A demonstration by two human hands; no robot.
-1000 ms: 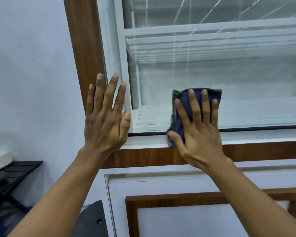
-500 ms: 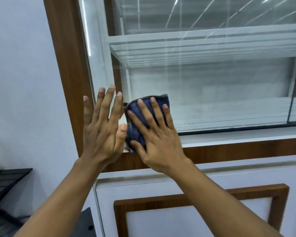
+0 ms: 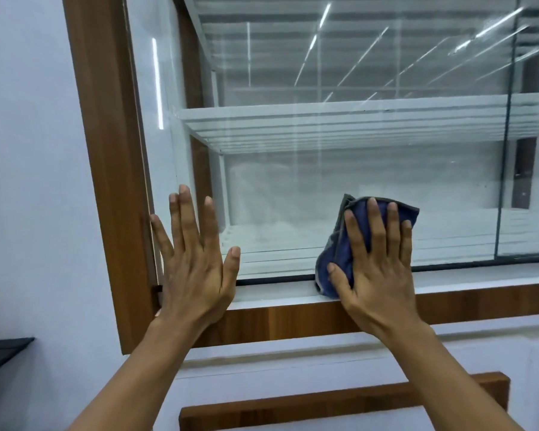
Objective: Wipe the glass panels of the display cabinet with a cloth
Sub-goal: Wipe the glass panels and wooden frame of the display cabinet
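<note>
Plainly, the right hand [image 3: 377, 275] lay flat with straight fingers, pressing the cloth [image 3: 338, 255] against the glass [image 3: 293, 188] at its lower edge, with the cloth's bottom corner reaching the white ledge [image 3: 277, 294]. The left hand [image 3: 196, 269] was spread and held nothing, its palm toward the glass near the bottom left corner (whether it truly touched, I could not tell), just beside the wooden frame [image 3: 106, 150]. Behind the glass ran a white shelf [image 3: 324, 117].

The cloth [image 3: 341, 253] is dark blue with a grey edge, the frame [image 3: 106, 150] left of and below the glass panel [image 3: 355, 188] is brown wood grain, the shelves [image 3: 324, 119] behind it are plain white, and the wall [image 3: 28, 181] left of it is pale bluish white.
</note>
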